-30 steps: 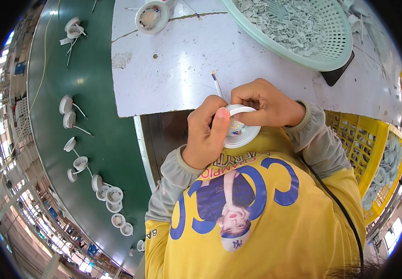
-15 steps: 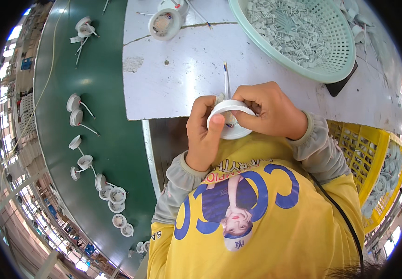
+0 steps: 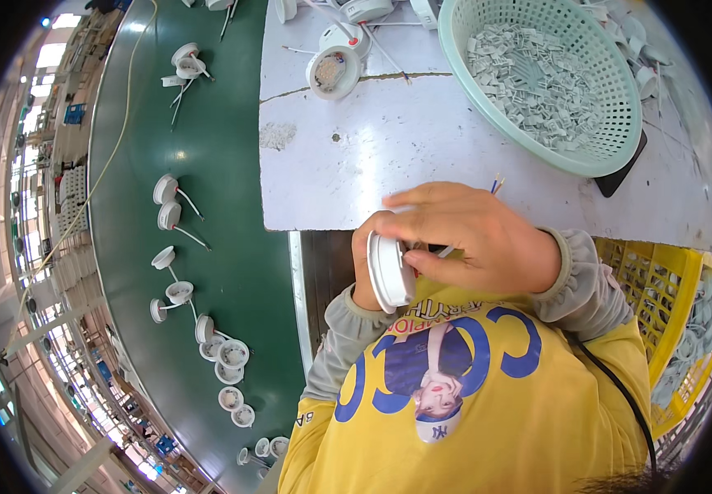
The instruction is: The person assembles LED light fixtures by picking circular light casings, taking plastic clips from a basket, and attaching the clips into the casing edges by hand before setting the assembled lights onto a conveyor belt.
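I hold a white round plastic housing [image 3: 390, 273] tilted on its edge in front of my chest, close to the table's near edge. My left hand [image 3: 364, 267] grips it from the left, mostly hidden behind its rim. My right hand [image 3: 467, 235] reaches over from the right, its thumb against the housing and its fingers bent across the top. A cable with bare coloured wire ends [image 3: 497, 184] pokes out beyond my right hand. The inside of the housing is turned out of sight.
On the white table [image 3: 315, 185] stand a pale green basket [image 3: 629, 140] of small white connectors and several more housings [image 3: 334, 72]. A green conveyor belt [image 3: 138, 247] on the left carries several housings with cables. A yellow crate [image 3: 660, 329] stands at the right.
The housing has tipped from its inside showing up onto its edge. Its cable has swung from pointing away to the far right. My right hand now covers more of it, and the view has shifted.
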`<state>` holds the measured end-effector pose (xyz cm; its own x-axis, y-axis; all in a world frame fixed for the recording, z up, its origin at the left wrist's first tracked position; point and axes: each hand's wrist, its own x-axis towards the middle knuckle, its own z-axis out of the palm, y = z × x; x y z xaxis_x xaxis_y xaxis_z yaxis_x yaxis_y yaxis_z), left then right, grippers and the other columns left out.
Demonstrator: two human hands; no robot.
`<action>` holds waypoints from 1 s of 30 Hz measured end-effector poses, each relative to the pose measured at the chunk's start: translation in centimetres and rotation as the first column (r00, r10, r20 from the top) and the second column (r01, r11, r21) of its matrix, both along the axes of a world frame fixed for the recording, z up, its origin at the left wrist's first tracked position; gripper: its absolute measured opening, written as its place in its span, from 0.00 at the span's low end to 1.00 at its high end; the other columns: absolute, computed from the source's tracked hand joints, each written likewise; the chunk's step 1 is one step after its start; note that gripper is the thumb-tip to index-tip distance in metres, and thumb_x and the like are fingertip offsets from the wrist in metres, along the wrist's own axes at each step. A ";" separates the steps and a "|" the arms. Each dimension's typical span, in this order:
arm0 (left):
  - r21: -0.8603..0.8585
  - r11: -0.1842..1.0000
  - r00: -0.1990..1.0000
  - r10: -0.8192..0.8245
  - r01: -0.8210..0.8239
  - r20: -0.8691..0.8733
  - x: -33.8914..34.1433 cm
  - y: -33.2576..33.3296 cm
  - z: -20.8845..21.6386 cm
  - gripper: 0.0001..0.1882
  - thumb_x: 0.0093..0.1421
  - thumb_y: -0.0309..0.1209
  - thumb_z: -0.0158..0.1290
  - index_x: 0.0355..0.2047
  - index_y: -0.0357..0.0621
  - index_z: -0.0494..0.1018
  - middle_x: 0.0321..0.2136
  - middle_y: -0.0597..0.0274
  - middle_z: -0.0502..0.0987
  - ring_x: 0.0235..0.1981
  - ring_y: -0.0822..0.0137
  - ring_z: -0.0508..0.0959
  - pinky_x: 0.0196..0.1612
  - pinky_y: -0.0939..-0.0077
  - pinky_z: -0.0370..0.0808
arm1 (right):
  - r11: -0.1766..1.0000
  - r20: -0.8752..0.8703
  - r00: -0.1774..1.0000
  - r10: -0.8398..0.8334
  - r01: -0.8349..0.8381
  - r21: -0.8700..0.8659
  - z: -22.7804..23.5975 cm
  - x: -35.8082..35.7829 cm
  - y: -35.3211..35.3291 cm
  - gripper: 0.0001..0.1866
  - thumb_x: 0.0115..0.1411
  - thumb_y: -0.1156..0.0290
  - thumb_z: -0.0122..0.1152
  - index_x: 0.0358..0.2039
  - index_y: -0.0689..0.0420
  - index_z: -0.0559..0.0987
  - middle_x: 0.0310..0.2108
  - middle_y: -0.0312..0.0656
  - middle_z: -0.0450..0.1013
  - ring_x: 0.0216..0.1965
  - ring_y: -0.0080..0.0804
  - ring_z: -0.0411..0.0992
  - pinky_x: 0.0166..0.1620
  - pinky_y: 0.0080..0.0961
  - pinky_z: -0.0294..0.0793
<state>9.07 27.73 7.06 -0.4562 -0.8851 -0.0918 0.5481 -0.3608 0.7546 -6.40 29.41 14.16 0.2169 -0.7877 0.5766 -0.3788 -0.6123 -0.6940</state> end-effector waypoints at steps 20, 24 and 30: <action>-0.133 0.978 0.950 -0.116 0.160 0.290 0.8 -0.7 -2.0 0.10 0.58 0.35 0.45 0.23 0.45 0.64 0.14 0.66 0.66 0.17 0.75 0.69 0.19 0.83 0.67 | 0.958 0.303 0.953 0.007 -0.093 0.271 -0.8 0.9 2.1 0.17 0.42 0.73 0.65 0.32 0.61 0.70 0.36 0.43 0.69 0.37 0.36 0.67 0.36 0.25 0.71; -0.133 0.989 0.969 -0.033 0.067 0.246 0.2 -0.3 -0.1 0.08 0.56 0.30 0.49 0.23 0.43 0.64 0.15 0.65 0.67 0.17 0.76 0.68 0.19 0.85 0.66 | 0.893 0.429 0.903 0.006 -0.198 0.403 -1.2 0.9 2.2 0.18 0.38 0.76 0.67 0.30 0.59 0.70 0.44 0.43 0.69 0.51 0.37 0.63 0.45 0.31 0.66; -0.401 0.915 0.966 0.066 0.041 0.250 0.2 -1.0 -0.1 0.08 0.52 0.23 0.53 0.24 0.42 0.63 0.16 0.64 0.67 0.17 0.77 0.68 0.19 0.86 0.66 | 0.912 0.399 0.915 0.063 -0.215 0.349 -0.6 1.0 1.8 0.16 0.39 0.77 0.66 0.30 0.59 0.70 0.46 0.43 0.69 0.52 0.41 0.62 0.47 0.33 0.64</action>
